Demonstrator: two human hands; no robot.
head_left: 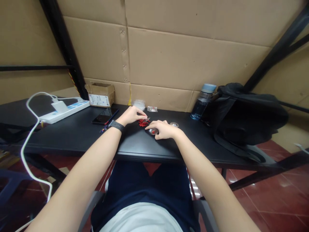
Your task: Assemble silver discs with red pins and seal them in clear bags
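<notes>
My left hand (133,115), with a dark band on its wrist, reaches over a small pile of red pieces (143,123) on the black table. Its thumb and fingertips are pinched together at the top of the pile. What they hold is too small to make out. Just to the right, my right hand (165,130) curls its fingers round a shiny round disc (154,131) with a red centre, close to the tabletop. A second round disc (174,124) lies beyond that hand. Behind the pile are a small flat packet (152,109) and a clear plastic bag (139,104).
On the left of the table (72,135) are a white power strip (69,111) with cables, an open cardboard box (100,94) and a phone (105,115). A blue-capped bottle (202,101) and a black backpack (248,112) stand right. Cardboard walls rise behind.
</notes>
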